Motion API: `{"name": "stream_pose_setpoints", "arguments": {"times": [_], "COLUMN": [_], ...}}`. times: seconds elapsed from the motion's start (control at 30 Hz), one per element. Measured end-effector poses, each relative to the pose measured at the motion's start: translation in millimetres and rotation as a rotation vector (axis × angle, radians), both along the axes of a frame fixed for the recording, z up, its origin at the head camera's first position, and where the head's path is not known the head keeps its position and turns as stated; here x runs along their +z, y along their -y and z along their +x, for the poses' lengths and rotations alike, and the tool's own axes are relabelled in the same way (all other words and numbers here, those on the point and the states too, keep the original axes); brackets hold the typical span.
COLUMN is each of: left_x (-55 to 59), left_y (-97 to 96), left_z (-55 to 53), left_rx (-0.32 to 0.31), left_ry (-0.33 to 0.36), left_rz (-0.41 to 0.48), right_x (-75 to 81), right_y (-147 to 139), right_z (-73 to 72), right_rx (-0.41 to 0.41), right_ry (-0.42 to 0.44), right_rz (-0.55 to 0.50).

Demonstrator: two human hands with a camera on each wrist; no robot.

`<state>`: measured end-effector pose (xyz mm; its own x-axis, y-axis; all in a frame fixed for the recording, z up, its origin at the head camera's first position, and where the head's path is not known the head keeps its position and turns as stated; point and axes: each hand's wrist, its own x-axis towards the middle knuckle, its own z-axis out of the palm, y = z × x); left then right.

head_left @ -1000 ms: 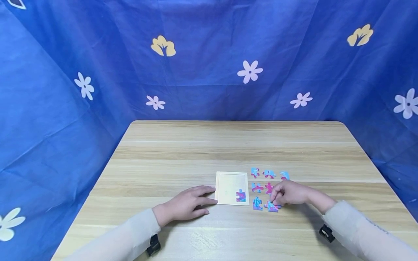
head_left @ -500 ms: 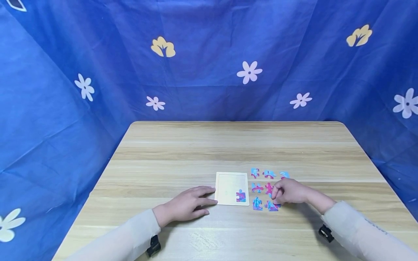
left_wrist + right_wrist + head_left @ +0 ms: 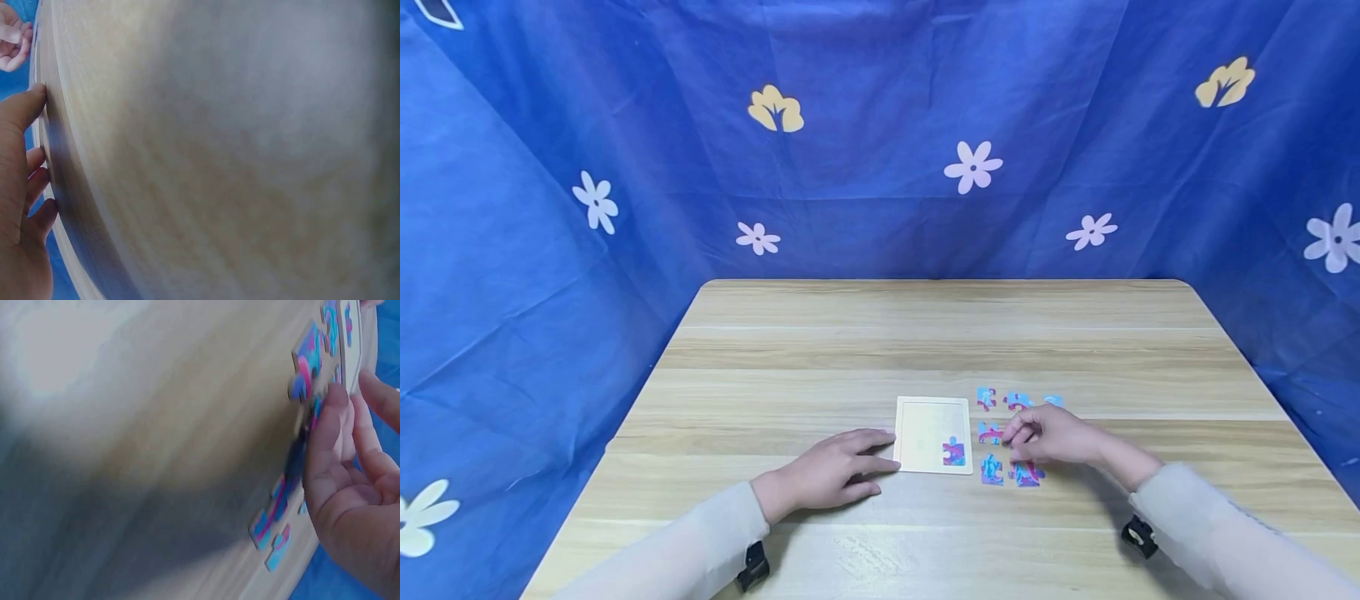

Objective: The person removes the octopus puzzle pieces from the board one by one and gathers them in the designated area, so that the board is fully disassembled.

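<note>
In the head view my left hand point(image 3: 835, 468) lies flat on the table, its fingertips at the left edge of a pale square puzzle tray point(image 3: 921, 433). One jigsaw piece point(image 3: 953, 453) sits in that tray's lower right corner. Over the loose pieces right of the tray hovers my right hand point(image 3: 1054, 435), fingers bent, with a gap between thumb and index finger. Its fingertips are beside a red and blue piece point(image 3: 989, 433) and above a purple-pink piece point(image 3: 1027, 475). The right wrist view shows the thumb point(image 3: 328, 425) close over pieces, apart from the index finger. The hand covers the middle piece.
More loose pieces form rough rows: a blue one point(image 3: 987, 398), another point(image 3: 1018, 401) and a partly covered one point(image 3: 1054, 401) at the back, and one point(image 3: 992, 469) in front. A wooden table point(image 3: 820, 350) carries everything; a blue flowered curtain point(image 3: 865, 167) hangs behind it.
My right hand has moved left and slightly away from me, off the front right piece and over the middle one, and its thumb and index finger have parted. The left hand stays put.
</note>
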<state>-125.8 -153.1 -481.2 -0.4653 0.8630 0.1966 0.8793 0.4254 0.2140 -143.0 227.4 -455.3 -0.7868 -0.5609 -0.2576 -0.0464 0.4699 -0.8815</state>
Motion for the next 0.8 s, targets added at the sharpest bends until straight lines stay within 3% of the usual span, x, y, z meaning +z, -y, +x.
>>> {"name": "stream_pose_setpoints", "arguments": {"times": [0.23,0.57,0.8], "left_x": [-2.5,-1.5,-1.3], "left_y": [0.3,0.1,-0.2], "left_z": [-0.5,0.0,-0.1], "left_rx": [-0.016,-0.011,-0.008], "left_ry": [-0.030,-0.019,-0.015], "left_rz": [0.004,0.006,0.003], "right_x": [-7.4,-10.4,-14.9], "right_y": [14,37,51], "right_z": [0.5,0.3,-0.8], "right_rx": [-0.032,-0.064,-0.026], "right_ry": [-0.113,-0.123,-0.202], "right_rz": [-0.014,-0.084,-0.061]}}
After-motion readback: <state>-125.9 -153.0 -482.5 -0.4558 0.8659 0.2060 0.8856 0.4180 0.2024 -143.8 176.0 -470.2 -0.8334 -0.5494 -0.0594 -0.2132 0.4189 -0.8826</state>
